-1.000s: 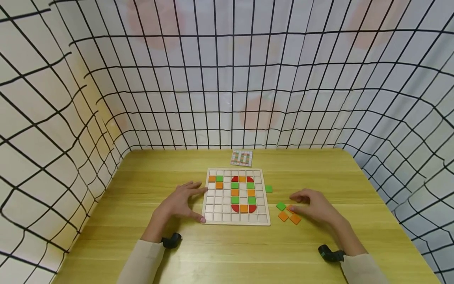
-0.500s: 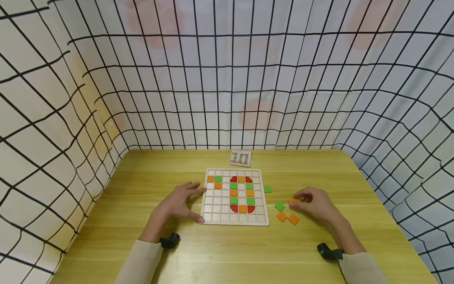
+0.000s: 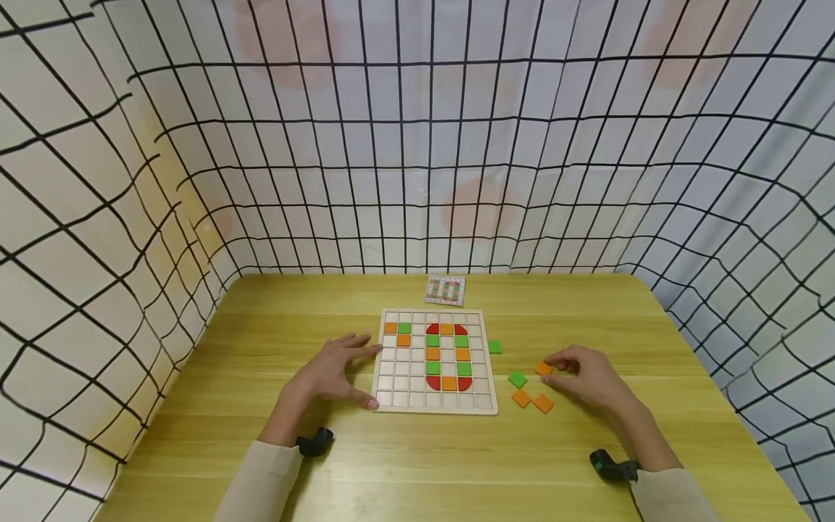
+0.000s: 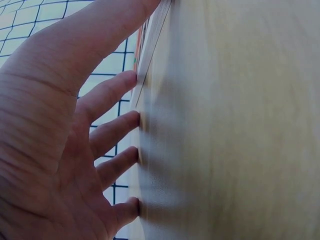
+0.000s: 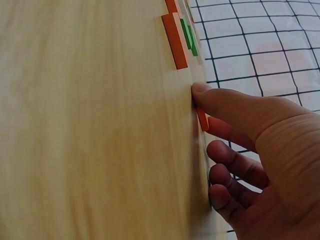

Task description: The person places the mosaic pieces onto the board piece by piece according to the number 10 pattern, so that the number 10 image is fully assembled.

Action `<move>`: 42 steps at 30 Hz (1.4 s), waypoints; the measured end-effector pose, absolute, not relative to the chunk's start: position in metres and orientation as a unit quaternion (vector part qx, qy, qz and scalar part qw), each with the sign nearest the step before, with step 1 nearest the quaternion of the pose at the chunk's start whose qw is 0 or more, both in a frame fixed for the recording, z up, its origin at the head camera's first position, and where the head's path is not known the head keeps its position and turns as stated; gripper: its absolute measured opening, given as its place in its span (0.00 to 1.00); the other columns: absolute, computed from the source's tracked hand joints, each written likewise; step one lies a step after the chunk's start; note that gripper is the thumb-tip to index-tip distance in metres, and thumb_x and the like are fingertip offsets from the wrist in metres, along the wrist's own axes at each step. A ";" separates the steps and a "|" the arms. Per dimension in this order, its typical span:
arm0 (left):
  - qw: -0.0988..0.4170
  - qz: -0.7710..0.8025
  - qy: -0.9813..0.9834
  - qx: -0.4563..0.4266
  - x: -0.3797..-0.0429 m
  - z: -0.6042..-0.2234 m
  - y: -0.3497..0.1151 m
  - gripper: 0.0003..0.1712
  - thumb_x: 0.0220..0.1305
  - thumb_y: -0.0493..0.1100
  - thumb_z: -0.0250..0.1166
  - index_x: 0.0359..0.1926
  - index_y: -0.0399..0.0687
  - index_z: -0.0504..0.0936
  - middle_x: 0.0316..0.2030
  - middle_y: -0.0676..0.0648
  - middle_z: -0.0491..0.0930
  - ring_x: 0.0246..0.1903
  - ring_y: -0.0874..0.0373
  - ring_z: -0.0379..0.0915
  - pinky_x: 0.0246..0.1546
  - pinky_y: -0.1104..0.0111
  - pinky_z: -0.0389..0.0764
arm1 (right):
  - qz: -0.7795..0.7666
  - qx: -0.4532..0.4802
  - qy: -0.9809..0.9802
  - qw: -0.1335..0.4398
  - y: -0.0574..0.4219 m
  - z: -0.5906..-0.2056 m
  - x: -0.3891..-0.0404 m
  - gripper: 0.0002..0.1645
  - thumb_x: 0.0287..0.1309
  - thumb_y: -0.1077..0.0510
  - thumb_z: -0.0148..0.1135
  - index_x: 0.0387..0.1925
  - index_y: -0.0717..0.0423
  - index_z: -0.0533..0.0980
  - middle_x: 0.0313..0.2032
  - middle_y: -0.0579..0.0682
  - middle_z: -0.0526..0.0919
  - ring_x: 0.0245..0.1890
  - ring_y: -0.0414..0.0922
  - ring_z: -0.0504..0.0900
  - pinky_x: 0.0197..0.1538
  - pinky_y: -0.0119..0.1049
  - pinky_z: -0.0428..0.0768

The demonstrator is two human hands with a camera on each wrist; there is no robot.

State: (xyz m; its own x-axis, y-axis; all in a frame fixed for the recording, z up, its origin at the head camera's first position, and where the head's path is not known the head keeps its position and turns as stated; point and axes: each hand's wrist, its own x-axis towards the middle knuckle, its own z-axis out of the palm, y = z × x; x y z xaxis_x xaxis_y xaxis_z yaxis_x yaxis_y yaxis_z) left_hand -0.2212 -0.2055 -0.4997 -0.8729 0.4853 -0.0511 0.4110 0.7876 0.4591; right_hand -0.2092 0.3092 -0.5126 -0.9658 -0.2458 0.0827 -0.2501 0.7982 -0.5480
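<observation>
A wooden grid board (image 3: pixel 391 399) lies mid-table, with orange, green and red tiles set in its cells. My left hand (image 3: pixel 331 371) spreads along its left side, thumb on the near-left corner and index fingertip against the edge; in the left wrist view the hand's (image 4: pixel 55 130) other fingertips rest on the table. My right hand (image 3: pixel 587 375), right of the board, pinches an orange tile (image 3: pixel 543 368) by its edges between thumb and index finger. In the right wrist view this orange tile (image 5: pixel 202 119) shows partly behind the thumb, at table level. The other fingers curl loosely.
Beside the pinched tile lie a green tile (image 3: pixel 517 379) and two orange tiles, one nearer the board (image 3: pixel 521 398). Another green tile (image 3: pixel 495 347) sits against the board's right edge. A small pattern card (image 3: pixel 445 290) lies behind the board. Black netting (image 3: pixel 427 167) surrounds the table.
My right hand has drawn the orange tile away from the other loose tiles, back and slightly right. The left hand keeps its place at the board.
</observation>
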 end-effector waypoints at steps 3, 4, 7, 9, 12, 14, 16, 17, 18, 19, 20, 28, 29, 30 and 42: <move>0.083 0.222 0.942 0.238 -0.222 -0.499 -0.205 0.64 0.36 0.76 0.80 0.75 0.63 0.70 0.79 0.43 0.59 0.80 0.36 0.47 0.75 0.30 0.46 | 0.290 0.131 -0.948 0.009 0.310 -0.512 -0.209 0.21 0.58 0.44 0.76 0.48 0.50 0.87 0.41 0.44 0.86 0.41 0.42 0.81 0.43 0.33 0.82; 0.083 0.223 0.941 0.239 -0.222 -0.499 -0.205 0.64 0.36 0.76 0.80 0.75 0.63 0.70 0.79 0.43 0.59 0.80 0.35 0.47 0.75 0.30 0.46 | 0.290 0.135 -0.947 0.011 0.310 -0.512 -0.209 0.20 0.59 0.45 0.76 0.48 0.51 0.87 0.41 0.44 0.86 0.41 0.42 0.81 0.44 0.34 0.83; 0.082 0.224 0.941 0.241 -0.222 -0.497 -0.205 0.64 0.36 0.76 0.80 0.75 0.62 0.70 0.79 0.42 0.59 0.80 0.35 0.48 0.75 0.30 0.46 | 0.288 0.143 -0.947 0.017 0.308 -0.511 -0.209 0.18 0.60 0.47 0.75 0.47 0.52 0.87 0.40 0.44 0.85 0.41 0.42 0.82 0.45 0.34 0.84; 0.083 0.224 0.941 0.240 -0.222 -0.497 -0.206 0.64 0.36 0.76 0.80 0.75 0.63 0.70 0.79 0.42 0.59 0.80 0.35 0.47 0.75 0.30 0.46 | 0.284 0.152 -0.946 0.020 0.307 -0.510 -0.210 0.17 0.61 0.49 0.75 0.47 0.53 0.87 0.41 0.45 0.85 0.42 0.42 0.82 0.45 0.36 0.84; 0.083 0.223 0.942 0.236 -0.222 -0.498 -0.206 0.63 0.36 0.76 0.80 0.75 0.63 0.71 0.79 0.43 0.59 0.80 0.35 0.48 0.75 0.30 0.46 | 0.277 0.164 -0.946 0.024 0.304 -0.510 -0.211 0.16 0.63 0.50 0.73 0.47 0.54 0.86 0.41 0.45 0.84 0.42 0.42 0.82 0.46 0.38 0.84; 0.084 0.223 0.942 0.234 -0.222 -0.498 -0.207 0.63 0.36 0.76 0.80 0.75 0.63 0.71 0.79 0.43 0.59 0.80 0.35 0.47 0.75 0.30 0.46 | 0.273 0.165 -0.947 0.029 0.303 -0.510 -0.212 0.16 0.64 0.50 0.72 0.48 0.54 0.86 0.41 0.45 0.84 0.42 0.43 0.81 0.46 0.39 0.84; 0.084 0.224 0.942 0.235 -0.222 -0.499 -0.207 0.63 0.36 0.76 0.80 0.75 0.63 0.71 0.79 0.43 0.59 0.80 0.35 0.48 0.75 0.30 0.46 | 0.272 0.162 -0.948 0.033 0.301 -0.511 -0.214 0.17 0.64 0.50 0.72 0.49 0.54 0.86 0.42 0.45 0.84 0.43 0.43 0.82 0.46 0.40 0.84; 0.083 0.224 0.942 0.235 -0.221 -0.499 -0.207 0.63 0.36 0.77 0.80 0.75 0.63 0.71 0.79 0.43 0.59 0.80 0.35 0.48 0.75 0.30 0.46 | 0.271 0.162 -0.948 0.036 0.300 -0.511 -0.215 0.17 0.65 0.49 0.72 0.50 0.54 0.85 0.42 0.45 0.85 0.43 0.43 0.82 0.47 0.41 0.84; 0.083 0.225 0.942 0.236 -0.221 -0.499 -0.207 0.64 0.36 0.77 0.80 0.75 0.63 0.71 0.79 0.43 0.59 0.80 0.35 0.48 0.75 0.30 0.46 | 0.270 0.162 -0.948 0.039 0.299 -0.511 -0.216 0.17 0.65 0.49 0.71 0.50 0.54 0.85 0.43 0.45 0.85 0.43 0.43 0.82 0.47 0.42 0.84; 0.083 0.225 0.941 0.237 -0.221 -0.499 -0.207 0.64 0.35 0.77 0.80 0.75 0.63 0.71 0.79 0.43 0.59 0.80 0.35 0.48 0.75 0.29 0.46 | 0.272 0.165 -0.947 0.042 0.298 -0.510 -0.217 0.18 0.65 0.49 0.71 0.50 0.54 0.85 0.43 0.46 0.85 0.44 0.44 0.82 0.48 0.43 0.84; 0.083 0.226 0.941 0.237 -0.221 -0.499 -0.207 0.64 0.35 0.77 0.80 0.75 0.63 0.71 0.79 0.43 0.59 0.80 0.36 0.48 0.75 0.29 0.46 | 0.274 0.166 -0.946 0.043 0.296 -0.510 -0.218 0.18 0.65 0.49 0.71 0.51 0.54 0.85 0.43 0.46 0.85 0.44 0.44 0.83 0.48 0.44 0.84; 0.081 0.223 0.943 0.235 -0.220 -0.499 -0.205 0.64 0.35 0.76 0.80 0.75 0.62 0.71 0.79 0.43 0.59 0.80 0.36 0.48 0.75 0.30 0.47 | 0.292 0.176 -0.939 0.035 0.277 -0.503 -0.227 0.19 0.66 0.48 0.70 0.52 0.54 0.85 0.43 0.46 0.85 0.42 0.44 0.81 0.46 0.42 0.82; 0.082 0.224 0.942 0.235 -0.220 -0.499 -0.205 0.64 0.35 0.76 0.80 0.75 0.62 0.71 0.79 0.43 0.59 0.80 0.36 0.48 0.75 0.30 0.47 | 0.295 0.178 -0.938 0.032 0.274 -0.503 -0.227 0.19 0.66 0.48 0.70 0.52 0.54 0.85 0.43 0.46 0.84 0.43 0.43 0.80 0.46 0.42 0.82; 0.083 0.224 0.942 0.235 -0.220 -0.499 -0.205 0.64 0.36 0.76 0.80 0.75 0.63 0.71 0.79 0.43 0.59 0.80 0.36 0.48 0.75 0.30 0.47 | 0.299 0.180 -0.937 0.030 0.270 -0.502 -0.228 0.19 0.66 0.48 0.70 0.52 0.54 0.85 0.43 0.46 0.84 0.43 0.43 0.80 0.46 0.42 0.82; 0.085 0.220 0.944 0.231 -0.220 -0.498 -0.204 0.63 0.36 0.76 0.80 0.75 0.63 0.71 0.79 0.43 0.59 0.79 0.36 0.48 0.75 0.30 0.47 | 0.334 0.205 -0.920 0.023 0.217 -0.494 -0.239 0.16 0.63 0.51 0.73 0.49 0.53 0.86 0.39 0.45 0.82 0.41 0.43 0.76 0.43 0.37 0.79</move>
